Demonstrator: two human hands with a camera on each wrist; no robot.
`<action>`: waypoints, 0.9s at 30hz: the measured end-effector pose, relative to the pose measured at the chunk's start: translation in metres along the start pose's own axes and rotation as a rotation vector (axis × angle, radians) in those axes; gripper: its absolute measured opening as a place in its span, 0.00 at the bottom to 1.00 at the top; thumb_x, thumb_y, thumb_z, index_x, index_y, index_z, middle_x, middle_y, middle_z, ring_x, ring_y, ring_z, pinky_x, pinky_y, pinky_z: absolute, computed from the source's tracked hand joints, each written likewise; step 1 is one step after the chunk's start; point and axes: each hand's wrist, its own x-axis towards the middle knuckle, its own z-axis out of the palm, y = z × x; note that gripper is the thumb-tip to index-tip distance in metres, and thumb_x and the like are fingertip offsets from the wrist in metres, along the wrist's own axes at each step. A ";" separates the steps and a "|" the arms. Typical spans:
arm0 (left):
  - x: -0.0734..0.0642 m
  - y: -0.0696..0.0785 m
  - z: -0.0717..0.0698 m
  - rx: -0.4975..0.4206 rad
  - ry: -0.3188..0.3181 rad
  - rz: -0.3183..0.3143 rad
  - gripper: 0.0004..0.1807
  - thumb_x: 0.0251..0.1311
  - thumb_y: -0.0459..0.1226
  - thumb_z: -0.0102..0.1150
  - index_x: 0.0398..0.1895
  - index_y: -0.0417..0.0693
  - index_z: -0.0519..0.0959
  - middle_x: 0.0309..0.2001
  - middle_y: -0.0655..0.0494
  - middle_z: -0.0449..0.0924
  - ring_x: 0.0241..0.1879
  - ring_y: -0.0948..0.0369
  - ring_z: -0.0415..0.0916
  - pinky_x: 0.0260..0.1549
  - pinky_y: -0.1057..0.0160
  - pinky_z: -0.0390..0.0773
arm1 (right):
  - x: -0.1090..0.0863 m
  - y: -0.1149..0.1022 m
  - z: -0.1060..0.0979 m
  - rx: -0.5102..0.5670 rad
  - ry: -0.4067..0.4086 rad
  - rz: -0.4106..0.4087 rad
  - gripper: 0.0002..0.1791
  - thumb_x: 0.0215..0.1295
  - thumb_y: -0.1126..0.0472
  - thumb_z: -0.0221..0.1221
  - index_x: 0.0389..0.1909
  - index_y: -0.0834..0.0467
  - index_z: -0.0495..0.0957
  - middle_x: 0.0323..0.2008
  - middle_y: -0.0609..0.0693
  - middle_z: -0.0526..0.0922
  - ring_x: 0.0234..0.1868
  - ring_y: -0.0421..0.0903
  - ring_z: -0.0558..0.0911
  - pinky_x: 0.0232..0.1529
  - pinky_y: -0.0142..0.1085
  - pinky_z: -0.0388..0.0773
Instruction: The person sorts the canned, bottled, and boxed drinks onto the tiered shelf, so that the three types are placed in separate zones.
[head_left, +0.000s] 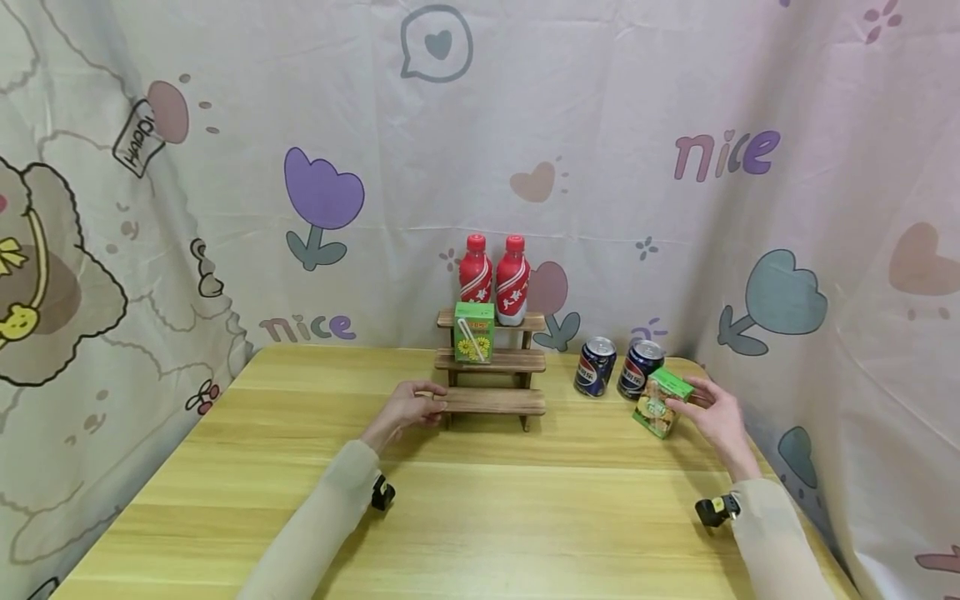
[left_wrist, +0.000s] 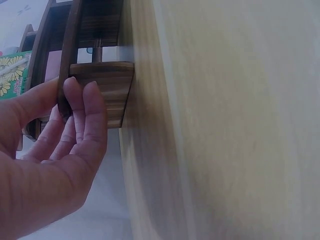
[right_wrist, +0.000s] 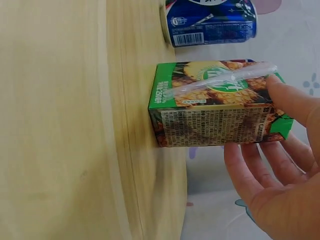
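Note:
My left hand grips the left end of the bottom step of a small wooden tiered stand, thumb above and fingers beneath. In the left wrist view the fingertips curl round the dark edge of that step. On the right, my right hand holds a green juice carton with pineapple pictures, thumb on one face and fingers on another. A wrapped straw runs along the carton's front in the right wrist view. The carton tilts slightly and overlaps one of two dark blue cola cans.
Two red bottles stand on the stand's top step. Another green carton, with yellow flowers and a straw, stands on the middle step. The second cola can is between stand and right hand. A patterned curtain hangs behind the wooden table.

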 end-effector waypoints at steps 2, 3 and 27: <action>-0.003 0.003 0.000 0.004 -0.009 0.005 0.17 0.60 0.26 0.61 0.53 0.33 0.77 0.34 0.48 0.80 0.28 0.59 0.78 0.37 0.56 0.86 | 0.000 0.000 0.001 -0.001 0.007 0.012 0.39 0.61 0.52 0.68 0.68 0.65 0.64 0.62 0.69 0.73 0.41 0.21 0.70 0.40 0.13 0.71; -0.003 0.003 0.000 0.005 -0.010 0.008 0.17 0.60 0.26 0.61 0.53 0.33 0.77 0.34 0.48 0.80 0.28 0.59 0.78 0.37 0.56 0.86 | 0.000 0.000 0.001 0.001 0.007 0.017 0.39 0.61 0.53 0.68 0.68 0.65 0.64 0.62 0.69 0.73 0.41 0.21 0.70 0.40 0.13 0.71; 0.000 0.002 0.001 0.011 0.002 -0.011 0.16 0.60 0.28 0.61 0.52 0.35 0.78 0.35 0.47 0.82 0.28 0.58 0.79 0.38 0.56 0.86 | 0.003 -0.006 0.007 -0.001 -0.009 0.104 0.37 0.65 0.52 0.64 0.69 0.63 0.64 0.65 0.66 0.71 0.49 0.31 0.74 0.41 0.13 0.71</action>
